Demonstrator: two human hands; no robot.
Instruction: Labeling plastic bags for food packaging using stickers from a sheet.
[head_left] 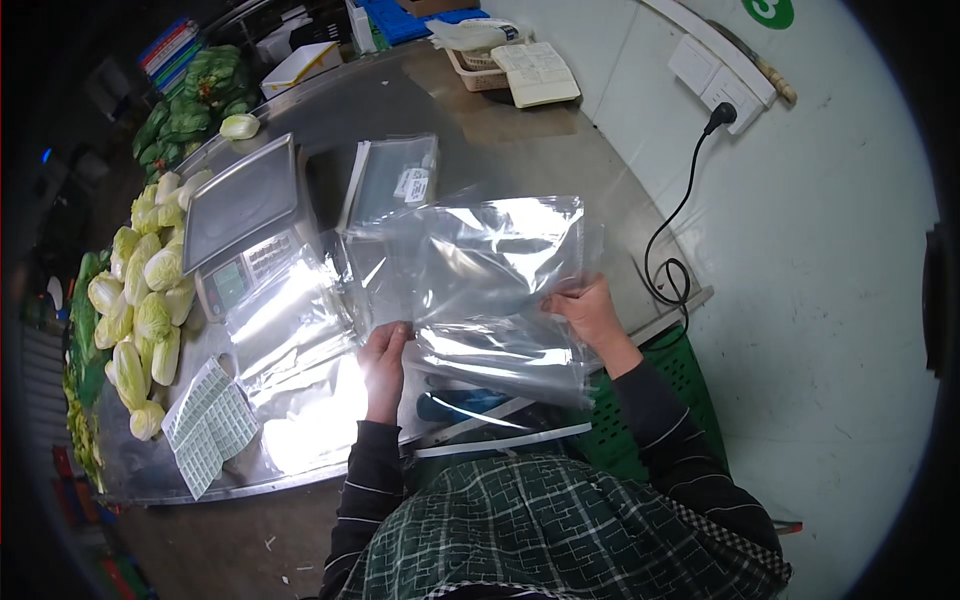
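Both bare hands hold a clear, glossy, creased plastic bag (495, 250) just above the grey metal surface (380, 95), in front of the person's body. Its far edge runs almost straight from left to right, pointing away from the person, while its right edge comes back toward them. A crosswise crease lies between the hands. The outline is close to square (the folds hide its true shape), so I cannot tell which way the long axis runs.

The grip of the left hand (383, 365) pinches the bag's left edge with thumb and fingertips. The right hand (590, 312) has its grip pinched on the right side, a little farther out.

To the left lie shiny, flat, clear plastic bags (295, 335) beside a grey weighing scale with a rectangular metal tray (240, 205). Beyond is a flat clear plastic pack with a white label (385, 180).
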